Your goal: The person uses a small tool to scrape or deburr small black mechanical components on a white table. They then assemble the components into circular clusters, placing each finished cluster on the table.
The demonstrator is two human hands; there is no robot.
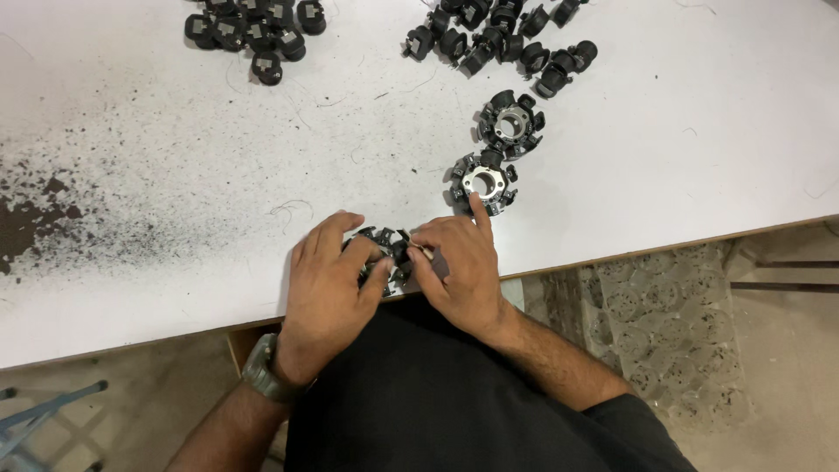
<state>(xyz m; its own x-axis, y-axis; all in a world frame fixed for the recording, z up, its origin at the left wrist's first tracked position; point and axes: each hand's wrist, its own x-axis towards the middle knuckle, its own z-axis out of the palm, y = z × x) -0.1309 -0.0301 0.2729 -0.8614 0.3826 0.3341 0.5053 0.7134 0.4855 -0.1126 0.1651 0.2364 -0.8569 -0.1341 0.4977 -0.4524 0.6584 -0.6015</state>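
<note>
A ring-shaped metal core with black plastic pieces (384,249) lies at the near edge of the white table (175,192). My left hand (328,284) grips it from the left. My right hand (459,267) presses a small black piece onto its right side, index finger stretched out toward a second ring. That second ring (483,182), silver in the middle with black pieces around it, rests just beyond my right fingertip. A third ring (509,123) sits a little farther back.
Two heaps of loose black plastic pieces lie at the far edge, one at the left (253,31), one at the middle (498,39). Dark specks and worn patches (44,218) mark the table's left. Tiled floor (664,315) shows below the table edge.
</note>
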